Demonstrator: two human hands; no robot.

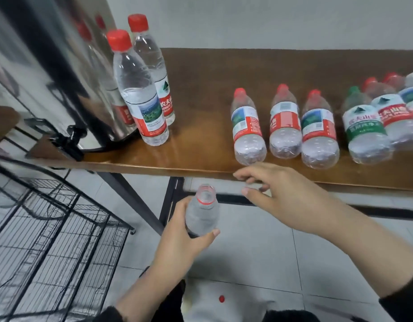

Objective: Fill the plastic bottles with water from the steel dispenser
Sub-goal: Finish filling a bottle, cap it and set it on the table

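The left hand (179, 231) gripped an uncapped plastic bottle (202, 212) below the worktop's (200, 73) front edge, over the tiled floor. The right hand (282, 194) hovered just past that edge with fingers loosely apart, holding nothing visible. At the worktop's left end stood the steel dispenser (49, 73), its black tap (70, 138) overhanging the front edge, with two capped upright bottles (140, 89) just beside it. Along the front edge toward the right lay a row of capped bottles (284, 122) on their sides. A black wire rack (49, 240) stood on the floor below the tap, and a red cap (221, 298) lay on the tiles.
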